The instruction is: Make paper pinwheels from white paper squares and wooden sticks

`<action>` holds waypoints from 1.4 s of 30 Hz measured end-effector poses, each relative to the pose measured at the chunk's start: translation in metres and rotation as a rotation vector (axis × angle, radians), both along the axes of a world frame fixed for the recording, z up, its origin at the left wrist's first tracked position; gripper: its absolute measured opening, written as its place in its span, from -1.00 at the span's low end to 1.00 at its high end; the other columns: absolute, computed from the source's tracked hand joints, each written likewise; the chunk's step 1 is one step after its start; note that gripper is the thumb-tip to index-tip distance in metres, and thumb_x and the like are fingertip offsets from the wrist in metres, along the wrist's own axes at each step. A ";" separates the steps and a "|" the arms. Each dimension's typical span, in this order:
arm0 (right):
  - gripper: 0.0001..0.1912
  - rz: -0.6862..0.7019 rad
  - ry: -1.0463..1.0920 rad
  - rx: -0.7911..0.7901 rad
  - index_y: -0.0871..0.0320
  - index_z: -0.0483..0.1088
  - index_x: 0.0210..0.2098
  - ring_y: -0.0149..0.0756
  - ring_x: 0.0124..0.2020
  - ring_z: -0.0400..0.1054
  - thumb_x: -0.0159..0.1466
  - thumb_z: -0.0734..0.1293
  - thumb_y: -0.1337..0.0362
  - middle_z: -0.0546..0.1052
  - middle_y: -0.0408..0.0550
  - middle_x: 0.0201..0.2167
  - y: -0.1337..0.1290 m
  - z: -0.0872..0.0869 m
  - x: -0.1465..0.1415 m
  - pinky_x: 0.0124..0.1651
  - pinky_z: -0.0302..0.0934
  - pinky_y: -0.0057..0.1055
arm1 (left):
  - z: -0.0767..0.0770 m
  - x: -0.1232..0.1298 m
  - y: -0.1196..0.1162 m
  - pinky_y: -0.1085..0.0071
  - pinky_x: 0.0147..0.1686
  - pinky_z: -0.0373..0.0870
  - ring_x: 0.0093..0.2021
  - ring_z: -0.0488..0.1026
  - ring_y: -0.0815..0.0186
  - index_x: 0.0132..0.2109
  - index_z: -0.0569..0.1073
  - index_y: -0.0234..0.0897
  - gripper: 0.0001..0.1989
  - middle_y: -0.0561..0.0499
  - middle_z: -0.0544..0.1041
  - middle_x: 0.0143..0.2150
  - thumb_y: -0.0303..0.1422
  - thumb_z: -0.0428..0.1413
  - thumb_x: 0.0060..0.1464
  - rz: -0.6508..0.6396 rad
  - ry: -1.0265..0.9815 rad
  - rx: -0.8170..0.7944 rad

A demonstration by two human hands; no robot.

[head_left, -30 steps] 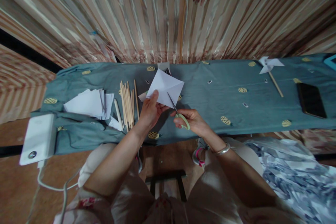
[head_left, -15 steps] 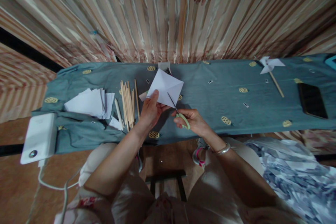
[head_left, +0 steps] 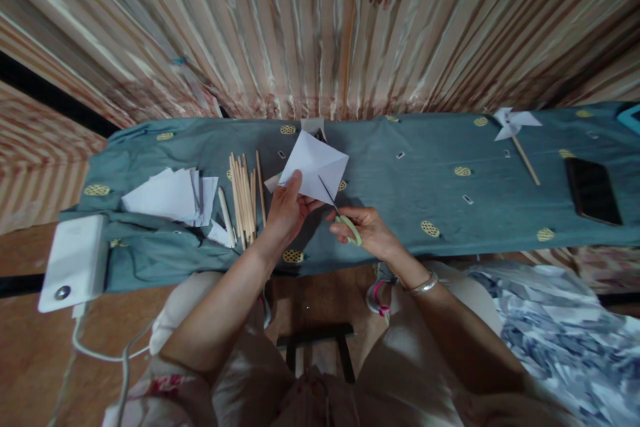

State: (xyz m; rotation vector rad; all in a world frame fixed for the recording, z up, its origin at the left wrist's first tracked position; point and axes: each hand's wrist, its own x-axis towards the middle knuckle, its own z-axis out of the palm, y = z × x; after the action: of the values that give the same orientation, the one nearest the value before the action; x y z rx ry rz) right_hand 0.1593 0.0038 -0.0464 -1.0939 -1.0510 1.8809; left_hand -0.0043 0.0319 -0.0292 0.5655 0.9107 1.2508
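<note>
a long teal cloth with yellow pineapple prints [head_left: 415,200] spans mid-frame; both forearms [head_left: 245,280] cross its near edge. the left hand [head_left: 289,210], at centre, is pinched narrow on a creased square sheet of white paper [head_left: 313,160], thumb above, fingers below. the right hand [head_left: 370,230], to its lower right, is curled round pale-green-handled scissors [head_left: 353,229]. the sheet sits cornerwise. pale wooden sticks [head_left: 243,200] lie close left; a white paper pinwheel [head_left: 509,123] lies well apart, upper right. scissors' long axis: lower right to upper left, tips near the sheet's middle.
</note>
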 end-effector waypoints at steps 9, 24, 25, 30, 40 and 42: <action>-0.55 0.121 -0.013 0.000 0.18 0.50 -0.39 -0.54 -0.64 0.25 -0.09 0.59 -0.01 0.43 -0.27 -0.64 -0.004 0.006 0.008 -0.57 0.17 -0.54 | 0.001 -0.006 0.005 0.18 -0.05 0.53 -0.09 0.60 0.11 -0.19 0.47 -0.28 -0.77 -0.09 0.64 -0.28 -0.19 0.16 0.19 0.056 -0.010 -0.001; -0.55 -0.159 -0.178 0.127 0.15 0.51 -0.32 -0.46 -0.59 0.29 -0.01 0.53 -0.07 0.50 -0.19 -0.59 0.001 0.009 0.051 -0.50 0.18 -0.49 | 0.012 -0.023 0.012 0.24 -0.09 0.54 -0.13 0.61 0.16 -0.14 0.48 -0.33 -0.81 -0.07 0.64 -0.29 -0.33 0.20 0.11 0.026 0.041 -0.001; -0.54 -0.250 -0.176 0.150 0.14 0.50 -0.33 -0.46 -0.59 0.29 -0.03 0.54 -0.08 0.50 -0.19 -0.58 0.003 0.008 0.052 -0.50 0.17 -0.48 | 0.011 -0.020 0.010 0.23 -0.10 0.54 -0.14 0.61 0.14 -0.16 0.49 -0.33 -0.80 -0.08 0.64 -0.29 -0.32 0.22 0.08 -0.007 0.047 -0.008; -0.49 -0.451 -0.166 0.182 0.10 0.47 -0.31 -0.43 -0.55 0.32 -0.12 0.57 -0.08 0.52 -0.18 -0.55 0.016 0.007 0.055 -0.47 0.18 -0.46 | 0.000 -0.008 0.002 0.21 -0.17 0.54 -0.20 0.60 0.08 -0.24 0.53 -0.36 -0.77 -0.15 0.63 -0.29 -0.30 0.27 -0.02 -0.151 0.061 -0.048; -0.56 -0.250 -0.192 0.238 0.08 0.45 -0.34 -0.47 -0.53 0.19 -0.14 0.59 0.07 0.41 -0.28 -0.53 0.014 0.012 0.047 -0.46 0.07 -0.48 | -0.010 0.002 -0.009 0.42 -0.42 0.36 -0.48 0.48 0.30 -0.40 0.57 -0.42 -0.79 -0.06 0.56 -0.49 -0.32 0.33 -0.15 -0.289 0.119 -0.078; -0.57 -0.243 -0.174 0.215 0.08 0.45 -0.36 -0.48 -0.55 0.16 -0.17 0.60 0.09 0.39 -0.29 -0.55 0.014 0.011 0.045 -0.48 0.04 -0.48 | -0.011 0.002 -0.009 0.43 -0.43 0.36 -0.49 0.47 0.30 -0.42 0.57 -0.40 -0.78 -0.05 0.56 -0.50 -0.30 0.34 -0.15 -0.297 0.123 -0.077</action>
State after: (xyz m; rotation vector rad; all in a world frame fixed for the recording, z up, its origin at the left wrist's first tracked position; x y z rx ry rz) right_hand 0.2041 0.0174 -0.0353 -1.2140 -1.1326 1.4672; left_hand -0.0022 0.0228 -0.0406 0.6947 0.9348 0.9178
